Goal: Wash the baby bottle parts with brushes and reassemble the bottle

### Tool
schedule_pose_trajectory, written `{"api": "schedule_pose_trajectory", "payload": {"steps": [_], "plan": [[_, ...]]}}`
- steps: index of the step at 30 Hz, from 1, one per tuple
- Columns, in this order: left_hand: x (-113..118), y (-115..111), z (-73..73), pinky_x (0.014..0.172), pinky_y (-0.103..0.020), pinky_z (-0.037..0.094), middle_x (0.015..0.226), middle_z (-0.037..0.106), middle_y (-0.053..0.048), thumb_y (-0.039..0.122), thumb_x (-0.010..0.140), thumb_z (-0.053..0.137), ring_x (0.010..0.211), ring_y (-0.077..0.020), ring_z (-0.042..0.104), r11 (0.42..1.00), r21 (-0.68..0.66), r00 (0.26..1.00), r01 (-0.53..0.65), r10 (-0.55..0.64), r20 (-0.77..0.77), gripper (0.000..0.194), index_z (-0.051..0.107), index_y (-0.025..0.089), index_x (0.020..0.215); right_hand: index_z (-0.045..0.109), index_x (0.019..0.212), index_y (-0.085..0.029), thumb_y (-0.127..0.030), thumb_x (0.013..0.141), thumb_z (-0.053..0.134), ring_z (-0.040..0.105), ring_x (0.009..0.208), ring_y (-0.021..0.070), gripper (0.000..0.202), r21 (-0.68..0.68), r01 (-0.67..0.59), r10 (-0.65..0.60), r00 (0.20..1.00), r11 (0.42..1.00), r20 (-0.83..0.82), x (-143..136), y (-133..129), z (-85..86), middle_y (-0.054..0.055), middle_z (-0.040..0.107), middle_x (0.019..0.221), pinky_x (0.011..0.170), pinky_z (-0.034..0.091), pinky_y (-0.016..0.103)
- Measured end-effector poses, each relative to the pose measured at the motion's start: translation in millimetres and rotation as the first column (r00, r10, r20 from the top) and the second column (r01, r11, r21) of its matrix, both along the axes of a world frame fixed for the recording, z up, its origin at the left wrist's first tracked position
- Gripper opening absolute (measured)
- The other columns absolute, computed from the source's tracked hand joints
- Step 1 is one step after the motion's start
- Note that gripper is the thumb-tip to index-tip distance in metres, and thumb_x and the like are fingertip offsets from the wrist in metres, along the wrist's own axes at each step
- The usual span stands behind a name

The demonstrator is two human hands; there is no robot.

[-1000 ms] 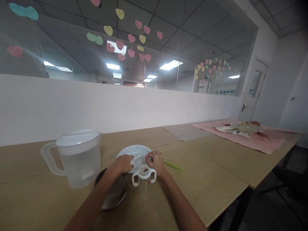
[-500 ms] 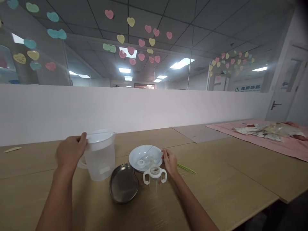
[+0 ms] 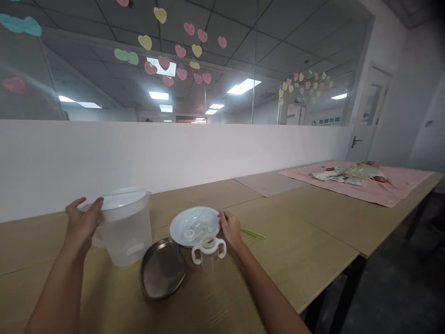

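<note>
On the left of the table stands a clear plastic pitcher (image 3: 128, 236) with a white lid. My left hand (image 3: 80, 225) is at its handle side, fingers apart, a fingertip by the lid's rim. My right hand (image 3: 230, 229) pinches the right rim of a shallow white bowl (image 3: 179, 221). Inside the bowl lie a white ring (image 3: 189, 234) and clear parts I cannot make out fully. Just in front of the bowl, a clear baby bottle (image 3: 209, 264) with two white handles stands upright, its top uncovered. Beside it rests a kidney-shaped metal tray (image 3: 162, 269).
Green tongs or a similar thin green tool (image 3: 253, 233) lie right of my right hand. Further right, a pink cloth (image 3: 392, 192) carries a crumpled heap (image 3: 354, 174). A low white wall (image 3: 174, 153) runs along the table's back; the table's edge drops off at right.
My view has turned to the right, so everything sits further left. My left hand's fingers have spread near the pitcher's rim. The right hand stays on the bowl's rim.
</note>
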State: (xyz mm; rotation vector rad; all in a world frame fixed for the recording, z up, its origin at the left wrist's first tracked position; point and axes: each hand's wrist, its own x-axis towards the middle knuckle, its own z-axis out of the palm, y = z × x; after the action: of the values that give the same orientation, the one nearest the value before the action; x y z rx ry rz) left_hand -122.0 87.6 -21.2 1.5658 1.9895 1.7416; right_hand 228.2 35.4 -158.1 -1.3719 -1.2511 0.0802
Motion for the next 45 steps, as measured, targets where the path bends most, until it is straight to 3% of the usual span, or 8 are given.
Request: {"api": "schedule_pose_trajectory", "payload": {"steps": [2, 4, 9, 15, 19, 24, 31, 45], "plan": [[20.5, -11.2, 8.9, 0.053, -0.016, 0.044, 0.082, 0.055, 0.0, 0.038, 0.072, 0.058, 0.059, -0.0051, 0.047, 0.992, 0.042, 0.939, 0.123, -0.13, 0.318, 0.063, 0.036, 0.021, 0.128, 0.066, 0.074, -0.018, -0.041, 0.086, 0.035, 0.055, 0.056, 0.0143, 0.04, -0.001, 0.003, -0.003, 1.0, 1.0, -0.007, 0.5, 0.8, -0.1, 0.003, 0.062, 0.059, 0.056, 0.035, 0.022], [39.5, -24.0, 18.1, 0.061, -0.019, 0.046, 0.088, 0.057, -0.001, 0.032, 0.065, 0.066, 0.065, -0.0063, 0.049, 0.979, 0.101, 0.888, 0.175, -0.202, 0.412, 0.067, 0.042, 0.022, 0.127, 0.066, 0.074, -0.018, -0.041, 0.086, 0.033, 0.055, 0.056, 0.0141, 0.042, -0.005, 0.011, -0.011, 1.0, 1.0, -0.012, 1.0, 1.3, -0.2, 0.003, 0.062, 0.059, 0.056, 0.035, 0.022], [75.5, -49.8, 30.4, 0.086, -0.037, 0.046, 0.103, 0.06, -0.005, 0.032, 0.055, 0.073, 0.094, -0.0189, 0.057, 0.922, 0.09, 0.895, 0.376, -0.387, 0.224, 0.072, 0.049, 0.025, 0.123, 0.065, 0.073, -0.016, -0.04, 0.087, 0.032, 0.055, 0.057, 0.0132, 0.043, -0.02, 0.016, -0.015, 1.0, 1.0, 0.025, 1.1, 1.4, -0.3, 0.004, 0.063, 0.062, 0.055, 0.035, 0.021], [95.3, -58.4, 25.7, 0.098, -0.034, 0.039, 0.124, 0.053, -0.002, 0.034, 0.058, 0.071, 0.115, -0.0226, 0.048, 0.803, 0.125, 0.812, 0.583, -0.582, -0.05, 0.056, 0.057, 0.028, 0.112, 0.065, 0.074, -0.016, -0.038, 0.087, 0.032, 0.055, 0.056, 0.0127, 0.042, -0.039, 0.038, -0.037, 0.999, 0.999, 0.03, 1.2, 3.1, -1.6, 0.003, 0.063, 0.062, 0.053, 0.035, 0.02], [99.1, -60.0, 24.0, 0.097, -0.037, 0.037, 0.112, 0.06, 0.001, 0.034, 0.061, 0.067, 0.111, -0.0228, 0.05, 0.795, 0.081, 0.791, 0.602, -0.579, -0.196, 0.037, 0.061, 0.027, 0.097, 0.065, 0.074, -0.016, -0.038, 0.087, 0.032, 0.056, 0.057, 0.0128, 0.042, -0.031, 0.04, -0.038, 0.998, 0.999, 0.05, 1.4, 3.9, -3.0, 0.004, 0.064, 0.063, 0.055, 0.036, 0.02], [101.9, -62.2, 23.7, 0.095, -0.037, 0.036, 0.093, 0.061, 0.0, 0.033, 0.061, 0.066, 0.102, -0.022, 0.054, 0.792, 0.068, 0.785, 0.606, -0.583, -0.209, 0.023, 0.053, 0.021, 0.076, 0.065, 0.073, -0.016, -0.039, 0.086, 0.033, 0.055, 0.057, 0.0126, 0.042, -0.048, 0.033, -0.031, 0.998, 0.998, 0.052, 2.6, 4.4, -5.0, 0.004, 0.063, 0.063, 0.053, 0.035, 0.02], [101.6, -68.9, 27.0, 0.093, -0.037, 0.037, 0.112, 0.054, -0.005, 0.034, 0.058, 0.069, 0.113, -0.0228, 0.049, 0.766, 0.114, 0.774, 0.633, -0.62, -0.129, 0.041, 0.044, 0.023, 0.088, 0.064, 0.07, -0.015, -0.037, 0.086, 0.035, 0.053, 0.057, 0.0124, 0.04, -0.066, 0.016, -0.01, 0.997, 0.998, 0.078, 5.4, 4.8, -6.6, 0.004, 0.063, 0.063, 0.053, 0.033, 0.02], [105.6, -69.8, 23.5, 0.093, -0.037, 0.04, 0.108, 0.056, -0.002, 0.035, 0.062, 0.066, 0.11, -0.024, 0.05, 0.746, 0.09, 0.732, 0.66, -0.611, -0.301, 0.034, 0.05, 0.024, 0.09, 0.064, 0.069, -0.016, -0.042, 0.085, 0.035, 0.053, 0.057, 0.0136, 0.042, -0.038, -0.02, 0.02, 1.0, 0.999, 0.005, 5.0, 5.7, -7.7, 0.003, 0.061, 0.061, 0.054, 0.034, 0.022]]}}
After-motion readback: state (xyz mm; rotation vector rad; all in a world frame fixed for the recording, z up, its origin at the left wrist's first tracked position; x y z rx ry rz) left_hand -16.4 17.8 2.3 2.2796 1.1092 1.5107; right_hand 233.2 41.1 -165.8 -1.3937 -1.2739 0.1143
